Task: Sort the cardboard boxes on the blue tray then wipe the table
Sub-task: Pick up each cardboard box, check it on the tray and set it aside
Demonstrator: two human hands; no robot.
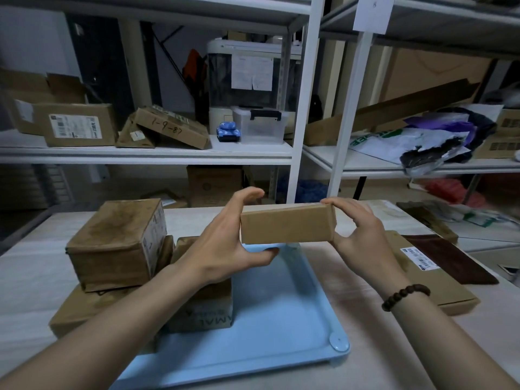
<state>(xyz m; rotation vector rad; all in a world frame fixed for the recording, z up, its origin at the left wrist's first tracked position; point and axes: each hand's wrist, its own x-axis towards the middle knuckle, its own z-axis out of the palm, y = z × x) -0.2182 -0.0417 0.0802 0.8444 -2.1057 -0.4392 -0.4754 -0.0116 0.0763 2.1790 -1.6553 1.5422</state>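
Observation:
I hold a small flat cardboard box (285, 224) in the air above the far end of the blue tray (281, 319). My left hand (225, 243) grips its left end and my right hand (357, 232) pinches its right end. On the tray's left side stand a printed brown box (208, 311), a worn cube-shaped box (118, 243) stacked on a flat box (84, 308), and another box behind my left wrist. The tray's right half is bare.
A large flat cardboard parcel (439, 282) with a white label lies right of the tray, a dark brown cloth (450, 257) beside it. White shelving (304, 108) with boxes, a clear bin and bags stands behind the table.

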